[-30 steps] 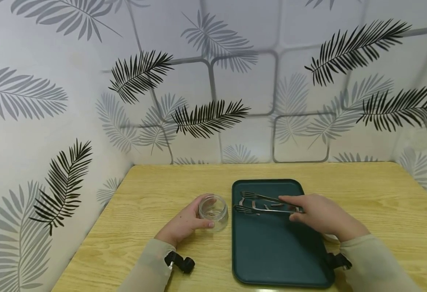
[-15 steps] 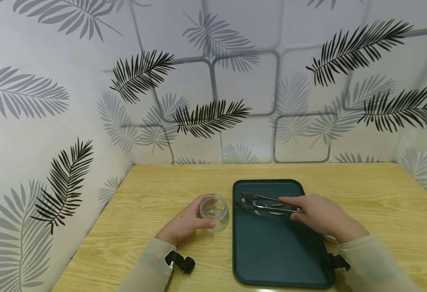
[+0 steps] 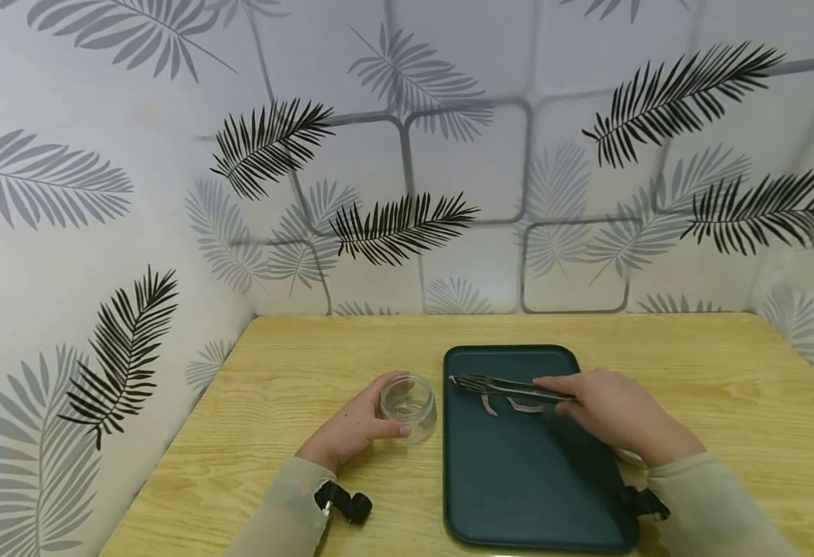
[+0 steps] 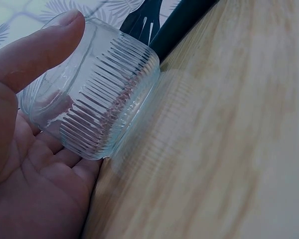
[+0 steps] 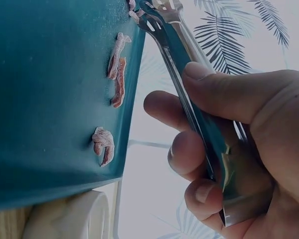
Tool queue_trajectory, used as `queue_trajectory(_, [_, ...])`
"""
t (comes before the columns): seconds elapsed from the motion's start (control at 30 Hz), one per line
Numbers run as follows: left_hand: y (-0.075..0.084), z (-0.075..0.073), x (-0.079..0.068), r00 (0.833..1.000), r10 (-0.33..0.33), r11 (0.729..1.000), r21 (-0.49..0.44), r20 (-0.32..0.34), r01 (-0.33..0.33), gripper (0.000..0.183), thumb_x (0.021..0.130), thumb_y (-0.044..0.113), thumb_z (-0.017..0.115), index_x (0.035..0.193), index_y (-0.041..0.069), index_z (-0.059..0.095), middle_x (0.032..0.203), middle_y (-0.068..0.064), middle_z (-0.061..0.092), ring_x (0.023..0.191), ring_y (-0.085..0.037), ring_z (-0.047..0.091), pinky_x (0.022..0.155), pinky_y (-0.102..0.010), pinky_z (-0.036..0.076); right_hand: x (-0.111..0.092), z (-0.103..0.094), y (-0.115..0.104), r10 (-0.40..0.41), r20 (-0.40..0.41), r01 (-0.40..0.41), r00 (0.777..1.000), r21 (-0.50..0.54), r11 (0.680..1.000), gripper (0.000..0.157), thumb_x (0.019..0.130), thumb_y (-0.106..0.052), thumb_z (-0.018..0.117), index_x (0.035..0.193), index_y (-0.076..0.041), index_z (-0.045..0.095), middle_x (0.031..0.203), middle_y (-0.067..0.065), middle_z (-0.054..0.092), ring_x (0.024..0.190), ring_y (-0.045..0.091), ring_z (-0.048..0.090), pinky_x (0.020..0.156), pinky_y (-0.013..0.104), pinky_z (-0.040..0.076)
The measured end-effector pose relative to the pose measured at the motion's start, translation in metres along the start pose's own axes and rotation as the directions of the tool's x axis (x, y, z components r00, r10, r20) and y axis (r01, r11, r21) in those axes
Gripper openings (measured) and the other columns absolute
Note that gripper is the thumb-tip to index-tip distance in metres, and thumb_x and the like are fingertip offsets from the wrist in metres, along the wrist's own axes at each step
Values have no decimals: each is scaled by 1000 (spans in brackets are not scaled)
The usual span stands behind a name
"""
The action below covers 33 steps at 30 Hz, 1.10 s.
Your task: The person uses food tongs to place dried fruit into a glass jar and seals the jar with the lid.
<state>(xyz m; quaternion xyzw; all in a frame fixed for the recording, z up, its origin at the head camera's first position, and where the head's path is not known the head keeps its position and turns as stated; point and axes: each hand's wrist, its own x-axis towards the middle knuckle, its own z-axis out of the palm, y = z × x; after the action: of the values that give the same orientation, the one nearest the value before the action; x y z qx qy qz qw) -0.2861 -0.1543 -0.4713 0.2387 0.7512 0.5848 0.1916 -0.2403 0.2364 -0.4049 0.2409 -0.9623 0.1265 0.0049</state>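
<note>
My left hand (image 3: pixel 347 422) holds a small clear glass jar (image 3: pixel 417 425) upright on the table; thumb and fingers lie around it. In the left wrist view, ribs run round the jar (image 4: pixel 104 94); I cannot tell whether the brownish tint low in it is contents. My right hand (image 3: pixel 605 406) grips metal tongs (image 3: pixel 511 387) over the dark green tray (image 3: pixel 532 480). The tong tips are close together near the tray's far left, with a small pinkish piece (image 5: pixel 132 5) at them. Several thin dried-meat-like strips (image 5: pixel 118 82) lie on the tray under the tongs.
The tray stands on a wood-grain table (image 3: pixel 309 348), just right of the jar. A pale rounded object (image 5: pixel 84 216), its kind unclear, sits beside the tray, partly behind my right wrist. A leaf-patterned wall (image 3: pixel 463 255) borders the table's back.
The tong arms were spread apart over the strips and have now come together, pinched by my right hand. My left hand and the jar have stayed in place.
</note>
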Motion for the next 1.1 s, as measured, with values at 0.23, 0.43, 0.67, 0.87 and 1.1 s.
queue_trajectory(0.23, [0, 1, 1, 1000, 4, 1000, -5, 5, -4, 82, 91, 11, 77, 158, 20, 30, 158, -7, 39, 138, -26, 44, 113, -46, 30, -2, -3, 3, -17, -17, 18, 1000, 25, 1000, 48, 94, -19, 73, 141, -18, 63, 67, -10, 58, 59, 8, 49, 60, 34, 42])
queue_trajectory(0.43, [-1, 1, 1, 1000, 5, 1000, -11, 11, -5, 81, 92, 10, 76, 158, 20, 30, 158, -8, 39, 138, -27, 44, 112, -47, 31, -4, -8, 2, -12, -8, 13, 1000, 61, 998, 48, 97, -21, 69, 145, -19, 59, 63, -12, 53, 60, 7, 49, 64, 36, 43])
queue_trajectory(0.67, [1, 2, 1, 1000, 16, 1000, -20, 12, -16, 79, 93, 7, 75, 157, 20, 31, 158, -8, 38, 139, -27, 43, 112, -48, 31, -5, -17, -3, -33, -47, 36, 998, 78, 996, 51, 98, -26, 68, 148, -23, 56, 59, -13, 47, 55, 6, 45, 61, 33, 41])
queue_trajectory(0.87, [1, 2, 0, 1000, 6, 1000, -23, 12, -5, 80, 91, 9, 77, 157, 20, 31, 157, -7, 39, 138, -26, 43, 113, -47, 30, -8, -19, -11, -76, -98, 82, 992, 60, 995, 50, 97, -26, 69, 146, -25, 58, 64, -17, 50, 59, 4, 47, 63, 33, 42])
queue_trajectory(1.1, [1, 1, 0, 1000, -2, 1000, -27, 10, 2, 82, 91, 10, 77, 158, 18, 30, 157, -7, 39, 138, -27, 43, 112, -47, 31, -9, -23, -25, -88, -107, 98, 990, 89, 991, 50, 98, -29, 68, 147, -29, 57, 84, -15, 65, 60, 2, 47, 62, 31, 40])
